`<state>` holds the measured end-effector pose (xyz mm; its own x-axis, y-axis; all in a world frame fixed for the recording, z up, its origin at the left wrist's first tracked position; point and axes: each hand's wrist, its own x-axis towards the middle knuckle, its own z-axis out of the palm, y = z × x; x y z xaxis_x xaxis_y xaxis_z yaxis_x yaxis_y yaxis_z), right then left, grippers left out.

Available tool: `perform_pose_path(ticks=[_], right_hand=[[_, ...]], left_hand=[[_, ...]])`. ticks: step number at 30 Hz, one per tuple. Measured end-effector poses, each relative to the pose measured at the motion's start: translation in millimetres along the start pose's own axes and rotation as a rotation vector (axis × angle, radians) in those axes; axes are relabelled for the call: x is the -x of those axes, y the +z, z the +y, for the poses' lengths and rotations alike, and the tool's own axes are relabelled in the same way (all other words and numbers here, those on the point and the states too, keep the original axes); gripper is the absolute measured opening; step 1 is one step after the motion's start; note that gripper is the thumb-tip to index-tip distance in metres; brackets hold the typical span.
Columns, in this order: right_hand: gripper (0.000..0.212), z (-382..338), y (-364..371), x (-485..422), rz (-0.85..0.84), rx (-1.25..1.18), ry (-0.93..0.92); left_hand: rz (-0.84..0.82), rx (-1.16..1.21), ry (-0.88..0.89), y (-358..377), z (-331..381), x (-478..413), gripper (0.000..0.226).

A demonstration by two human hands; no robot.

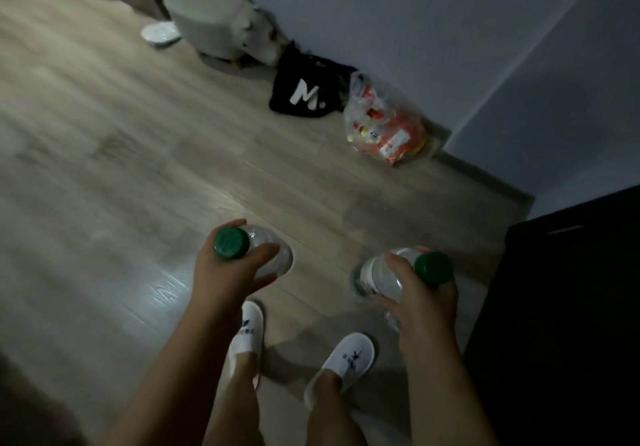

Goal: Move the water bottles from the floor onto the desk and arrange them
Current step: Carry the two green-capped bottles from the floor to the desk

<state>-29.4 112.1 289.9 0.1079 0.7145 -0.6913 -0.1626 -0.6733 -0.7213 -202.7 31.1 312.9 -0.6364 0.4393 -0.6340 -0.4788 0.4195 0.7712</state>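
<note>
1. Carrying step: 2 bottles are clear of the floor (104, 133), 1 in each hand, held above the white slippers (349, 359).
2. The left grip (228, 272) is curled round the left bottle (273, 255) just under its green cap.
3. The right grip (422, 300) wraps the right bottle (377, 275) the same way, with the bottle tilted.
4. The dark mass (571, 307) on the right may be the surface, but it's too dim to be sure.
5. The next move calls for a turn that way, then setting both bottles down base first, upright and side by side, before the fingers let go.
</note>
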Motion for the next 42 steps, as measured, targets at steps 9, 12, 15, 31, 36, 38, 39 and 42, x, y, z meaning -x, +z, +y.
perform_pose_path(ticks=[9, 12, 15, 31, 36, 38, 39, 42], right_hand=[[0.029, 3.5, 136.2, 105.6, -0.224, 0.268, -0.126], [0.027, 8.0, 195.0, 142.4, -0.339, 0.287, -0.102], [0.025, 13.7, 251.8, 172.7, -0.457, 0.317, -0.096], [0.035, 0.8, 511.8, 239.7, -0.834, 0.453, -0.122], [0.028, -36.8, 618.4, 224.7, -0.994, 0.467, -0.153], [0.026, -50.8, 657.1, 216.6, -1.016, 0.481, -0.177], [0.026, -56.8, 676.9, 213.2, -1.023, 0.488, -0.193], [0.025, -67.3, 733.5, 206.2, -1.041, 0.481, -0.219]], left_hand=[[0.042, 0.196, 0.018, -135.7, 87.1, 1.2, 0.048], [0.062, 0.259, 0.059, -186.7, 120.9, -6.9, 0.048], [0.138, 0.325, 0.133, -232.0, 152.5, -13.6, 0.048], [0.418, 0.575, 0.264, -394.2, 272.2, -86.4, 0.043], [0.469, 0.592, 0.350, -407.1, 352.8, -156.6, 0.048], [0.466, 0.629, 0.366, -410.6, 381.9, -179.2, 0.044], [0.465, 0.649, 0.379, -413.5, 393.9, -189.9, 0.043], [0.479, 0.688, 0.402, -427.7, 421.2, -220.0, 0.045]])
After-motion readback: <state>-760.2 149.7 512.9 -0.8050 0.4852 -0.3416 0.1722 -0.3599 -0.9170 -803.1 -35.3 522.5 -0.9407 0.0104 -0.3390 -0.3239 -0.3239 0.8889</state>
